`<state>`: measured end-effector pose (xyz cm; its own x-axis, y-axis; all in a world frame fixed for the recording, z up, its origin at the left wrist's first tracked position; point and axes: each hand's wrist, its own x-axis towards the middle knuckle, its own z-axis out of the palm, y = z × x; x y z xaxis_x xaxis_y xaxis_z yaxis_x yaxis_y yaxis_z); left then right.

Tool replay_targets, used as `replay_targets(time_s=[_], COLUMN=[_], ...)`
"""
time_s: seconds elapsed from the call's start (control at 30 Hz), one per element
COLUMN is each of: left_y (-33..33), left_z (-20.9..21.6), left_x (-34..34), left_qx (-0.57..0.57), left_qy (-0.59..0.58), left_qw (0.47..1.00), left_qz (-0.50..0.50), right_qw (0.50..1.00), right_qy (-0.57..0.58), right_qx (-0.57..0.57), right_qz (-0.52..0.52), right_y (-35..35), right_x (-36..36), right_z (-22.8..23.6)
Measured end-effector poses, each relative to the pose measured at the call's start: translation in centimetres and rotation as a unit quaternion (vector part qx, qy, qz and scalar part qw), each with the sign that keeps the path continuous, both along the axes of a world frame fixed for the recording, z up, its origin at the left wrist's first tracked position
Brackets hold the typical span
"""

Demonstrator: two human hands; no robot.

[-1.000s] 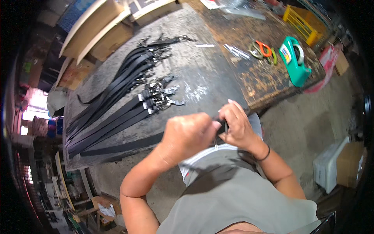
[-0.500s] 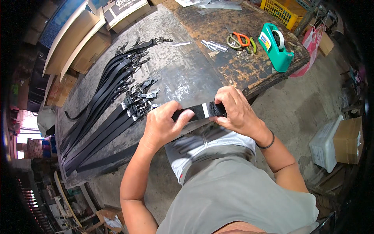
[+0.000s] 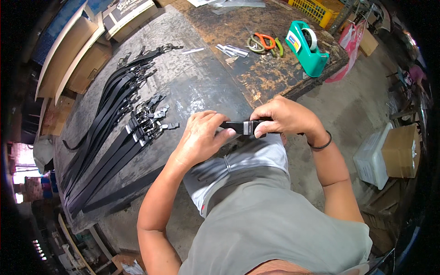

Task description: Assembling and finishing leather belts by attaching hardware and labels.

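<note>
We pinch a black strap (image 3: 236, 126) in our left hand (image 3: 198, 136) and our right hand (image 3: 288, 118), its grey band (image 3: 248, 128) between them beside our right thumb, near the table (image 3: 195, 75).

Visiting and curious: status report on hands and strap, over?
Left hand and right hand holding black strap. Grey band visible between them. More black straps at left, seemingly out of the way.

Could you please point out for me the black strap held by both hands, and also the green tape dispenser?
Black strap (image 3: 236, 126), head view: on its exposed black stretch.
Green tape dispenser (image 3: 306, 54), head view: on the middle of its body.
</note>
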<state>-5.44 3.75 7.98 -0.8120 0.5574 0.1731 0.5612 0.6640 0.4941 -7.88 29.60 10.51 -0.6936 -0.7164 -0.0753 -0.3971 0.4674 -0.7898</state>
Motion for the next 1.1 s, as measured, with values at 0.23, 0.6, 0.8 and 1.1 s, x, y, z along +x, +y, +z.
replay_targets(time_s=[0.23,0.6,0.8,1.1], left_y=[1.6,1.8,3.7,3.4], left_z=[0.8,2.7,3.5,4.9], left_x=[-1.1,-0.2,1.8,3.5], left_qx=[0.014,0.1,0.089,0.045], left_qy=[-0.228,-0.283,-0.19,-0.13], left_qw=[0.974,0.954,0.978,0.99], left_qz=[0.01,0.001,-0.008,0.038], right_qw=[0.98,0.995,0.966,0.933], right_qy=[-0.184,-0.034,0.228,0.288], right_qx=[-0.057,-0.093,-0.099,-0.133], right_qz=[-0.053,0.007,-0.075,-0.171], right_y=[1.9,1.8,-3.3,-5.8], right_x=[-0.9,-0.2,4.6,6.2], right_z=[-0.1,-2.8,-3.0,-4.1])
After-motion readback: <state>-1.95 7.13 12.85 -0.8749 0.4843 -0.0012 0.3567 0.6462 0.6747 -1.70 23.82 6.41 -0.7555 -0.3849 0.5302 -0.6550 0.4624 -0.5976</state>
